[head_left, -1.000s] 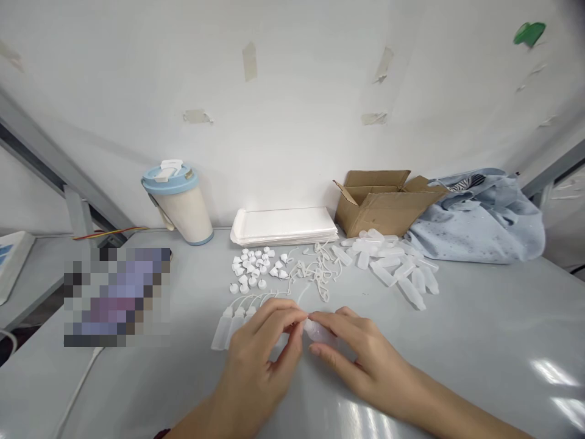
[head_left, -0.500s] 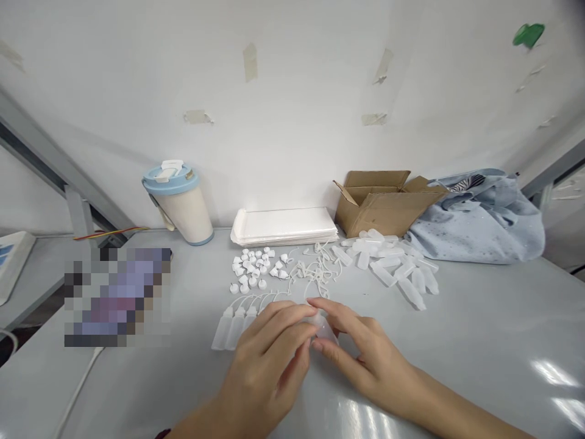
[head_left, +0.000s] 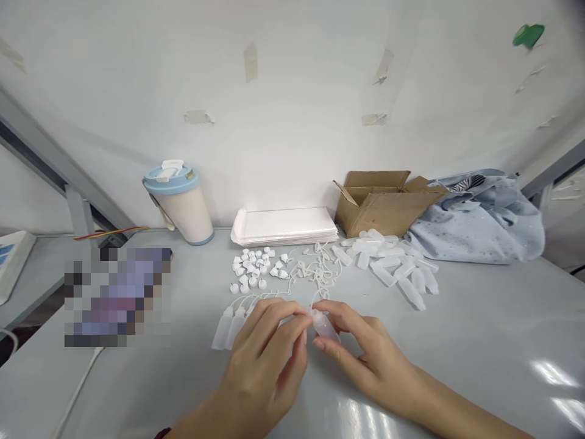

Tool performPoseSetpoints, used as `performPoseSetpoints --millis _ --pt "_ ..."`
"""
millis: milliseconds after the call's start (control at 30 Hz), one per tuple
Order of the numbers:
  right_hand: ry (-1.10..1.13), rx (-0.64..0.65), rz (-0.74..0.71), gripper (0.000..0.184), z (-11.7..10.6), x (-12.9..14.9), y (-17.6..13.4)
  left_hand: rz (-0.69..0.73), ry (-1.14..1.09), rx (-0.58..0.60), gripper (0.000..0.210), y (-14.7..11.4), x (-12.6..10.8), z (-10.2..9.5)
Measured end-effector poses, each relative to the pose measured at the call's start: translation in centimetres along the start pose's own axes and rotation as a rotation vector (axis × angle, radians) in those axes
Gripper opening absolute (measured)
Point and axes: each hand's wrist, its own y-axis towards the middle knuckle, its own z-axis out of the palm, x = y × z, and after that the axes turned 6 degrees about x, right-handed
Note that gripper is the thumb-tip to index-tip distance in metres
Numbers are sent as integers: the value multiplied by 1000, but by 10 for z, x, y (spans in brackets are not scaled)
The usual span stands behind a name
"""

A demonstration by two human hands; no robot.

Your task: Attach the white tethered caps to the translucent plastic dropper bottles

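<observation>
My right hand (head_left: 372, 350) grips a small translucent plastic bottle (head_left: 326, 328) between thumb and fingers, its neck tilted up toward the left. My left hand (head_left: 269, 347) is closed in a pinch right at that neck; what lies between its fingertips is hidden. A thin white strap (head_left: 314, 296) curves up from the bottle's neck. Just left of my left hand, several similar bottles (head_left: 222, 329) with straps attached lie in a row, partly covered by the hand. Beyond the hands are a tangle of loose white straps (head_left: 320, 271) and a group of small white caps (head_left: 253, 262).
Loose translucent bottles (head_left: 386, 271) are heaped at right before an open cardboard box (head_left: 379, 210) and blue cloth (head_left: 479, 225). White flat packs (head_left: 286, 225) lie against the wall. A lidded cup (head_left: 183, 207) and a blurred-out device (head_left: 123, 296) with a cable (head_left: 77, 396) occupy the left.
My left hand's fingers have drawn slightly back to the left and closed to a pinch, so more of the bottle and its neck shows. My right hand stays nearly in place.
</observation>
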Motion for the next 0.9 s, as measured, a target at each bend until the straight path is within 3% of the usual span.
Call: performPoseSetpoints --millis 733,900 --pt "38 35 58 29 1 0 -1 21 2 50 30 -3 2 0" --pt "139 97 169 27 0 1 0 33 14 33 30 0 0 -1"
